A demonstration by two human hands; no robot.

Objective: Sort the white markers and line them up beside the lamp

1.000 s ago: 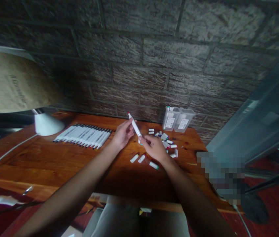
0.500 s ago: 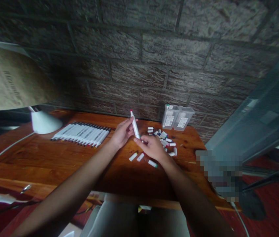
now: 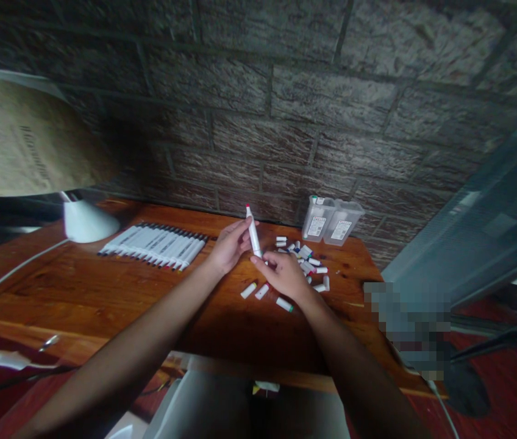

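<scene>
A white marker (image 3: 253,236) with a red upper end stands tilted above the desk. My left hand (image 3: 231,245) is closed round its upper half, thumb along the barrel. At the marker's lower end, the thumb and fingers of my right hand (image 3: 282,273) pinch together; whether a separate cap sits between them is hidden. Just below my hands lie three loose white marker caps, one with a yellow end (image 3: 248,291), one with a red end (image 3: 262,291) and one with a green end (image 3: 285,304). A scattered pile of caps (image 3: 306,251) spreads behind my right hand.
Several white markers (image 3: 155,244) lie side by side in a row on the wooden desk (image 3: 71,292). Two clear plastic cases (image 3: 343,222) stand by the brick wall (image 3: 240,140). At left is a lamp (image 3: 87,221) with a white cable. A glass panel borders the right side.
The view has shifted slightly, so the scene sits a little further right. Both hands keep their hold on the marker, with almost no visible movement.
</scene>
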